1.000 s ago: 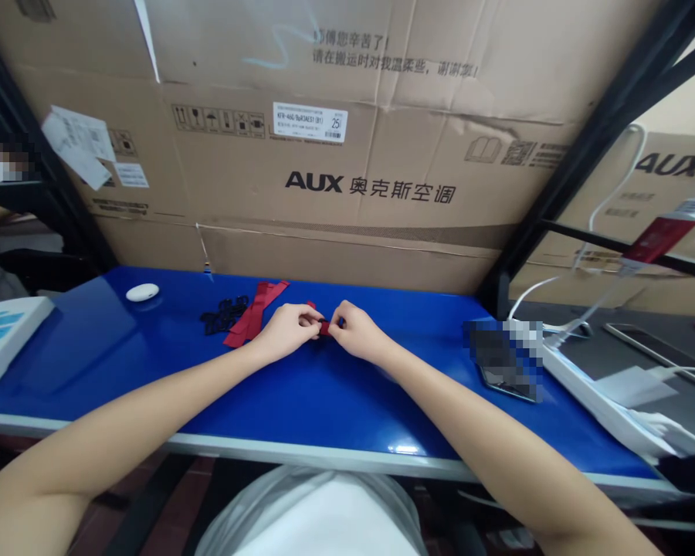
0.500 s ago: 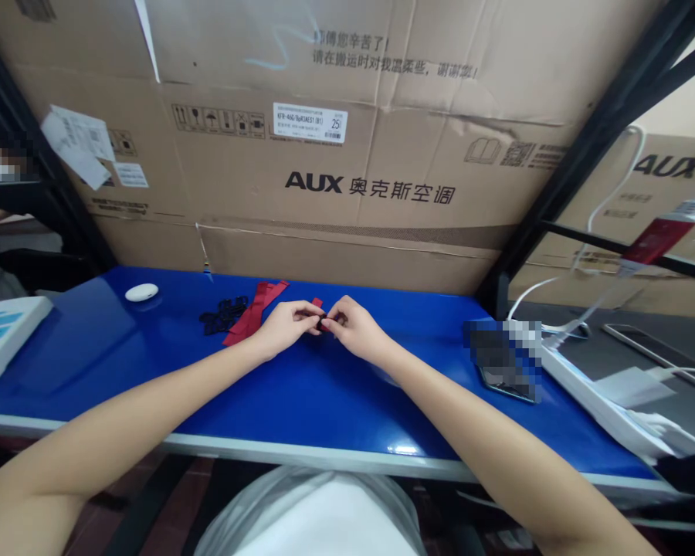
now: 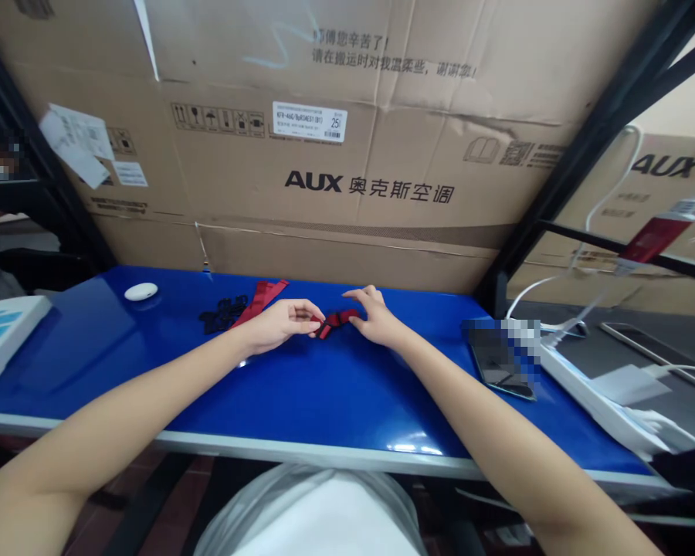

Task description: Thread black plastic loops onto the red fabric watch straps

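Note:
My left hand (image 3: 281,324) is closed, its thumb and fingertips pinching the left end of a short red webbing strap (image 3: 348,315). Black plastic buckle pieces (image 3: 337,319) sit on this strap, between my two hands. On the right, my right hand (image 3: 376,318) is open, index finger stretched out and thumb close to the strap's right end; whether the thumb touches it I cannot tell. Behind my left wrist lie more red straps (image 3: 263,296), partly hidden by the hand. Left of them is a small heap of black buckles (image 3: 225,313).
A white oval object (image 3: 141,292) and a white device with blue panels (image 3: 11,336) are on the blue table (image 3: 336,409) at left. At right lie a phone (image 3: 501,363) and a white power strip (image 3: 596,398) with cables. A large cardboard box (image 3: 237,193) stands behind.
My hands have moved apart, and the right one has opened its fingers. More of the red strap and its black buckle pieces now shows between them.

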Demonstrator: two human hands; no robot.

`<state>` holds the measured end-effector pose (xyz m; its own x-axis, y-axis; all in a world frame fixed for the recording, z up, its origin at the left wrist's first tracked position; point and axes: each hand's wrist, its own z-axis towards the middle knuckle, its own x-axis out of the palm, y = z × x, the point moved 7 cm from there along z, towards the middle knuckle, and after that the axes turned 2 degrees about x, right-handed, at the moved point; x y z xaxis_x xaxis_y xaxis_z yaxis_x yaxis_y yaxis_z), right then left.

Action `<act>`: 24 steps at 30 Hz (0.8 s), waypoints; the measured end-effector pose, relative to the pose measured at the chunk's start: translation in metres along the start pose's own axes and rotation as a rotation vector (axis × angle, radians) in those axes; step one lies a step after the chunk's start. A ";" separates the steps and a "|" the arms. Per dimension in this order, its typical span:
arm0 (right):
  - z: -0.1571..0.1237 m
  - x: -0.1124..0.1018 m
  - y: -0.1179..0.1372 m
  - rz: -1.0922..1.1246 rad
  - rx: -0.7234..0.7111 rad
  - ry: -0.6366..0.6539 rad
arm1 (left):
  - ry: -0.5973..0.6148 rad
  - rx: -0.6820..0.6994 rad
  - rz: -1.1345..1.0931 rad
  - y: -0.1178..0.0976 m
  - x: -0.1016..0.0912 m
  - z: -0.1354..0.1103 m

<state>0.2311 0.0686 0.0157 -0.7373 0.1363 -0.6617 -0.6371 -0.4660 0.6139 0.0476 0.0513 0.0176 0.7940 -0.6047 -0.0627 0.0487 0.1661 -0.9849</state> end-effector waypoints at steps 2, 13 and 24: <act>-0.001 0.000 -0.012 -0.169 0.058 0.053 | -0.002 -0.011 0.034 -0.002 -0.003 0.000; 0.000 -0.008 -0.038 -0.057 0.293 0.091 | -0.301 -0.007 0.381 0.002 -0.056 0.007; 0.000 0.003 0.017 0.859 0.436 0.213 | -0.212 -0.026 0.130 -0.019 -0.023 0.014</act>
<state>0.2186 0.0610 0.0243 -0.9596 -0.2777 0.0461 0.0374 0.0365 0.9986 0.0373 0.0729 0.0395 0.9022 -0.4019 -0.1566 -0.0757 0.2100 -0.9748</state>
